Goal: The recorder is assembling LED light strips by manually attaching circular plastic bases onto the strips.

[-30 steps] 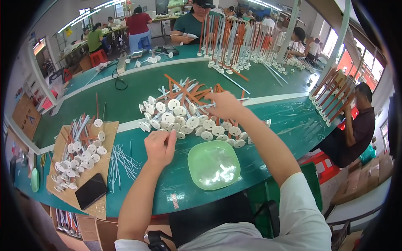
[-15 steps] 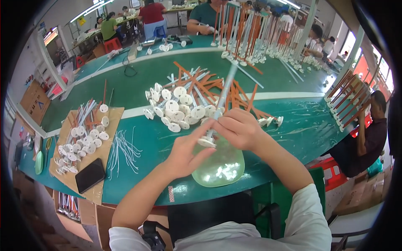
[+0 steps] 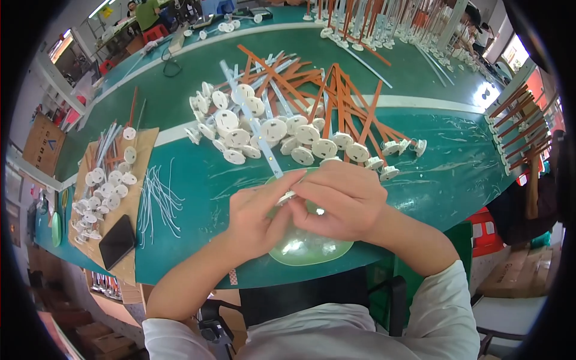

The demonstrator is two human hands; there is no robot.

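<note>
My left hand [image 3: 258,219] and my right hand [image 3: 345,201] meet above a translucent green tray [image 3: 315,255], both closed at the lower end of a silver strip [image 3: 264,150] with a round white base. The strip slants up and away to the left, with small dots along it. Its base is mostly covered by my fingers, so the exact grip is hidden. Small shiny white pieces show in the tray below. Just beyond my hands lies a pile of similar pieces with white discs [image 3: 273,129] and orange strips [image 3: 336,99], bases toward me.
On the left, a cardboard sheet [image 3: 129,264] carries more disc-ended strips and a black phone [image 3: 117,242]. White wires [image 3: 161,201] lie beside it. Upright strips stand at the back [image 3: 360,30] and on the right [image 3: 522,129]. A person sits at the right, beside a red stool [image 3: 485,231].
The strip has swung from leaning right to leaning left, and its base is now more covered by my fingers. My right hand has turned inward. The whole view has shifted.
</note>
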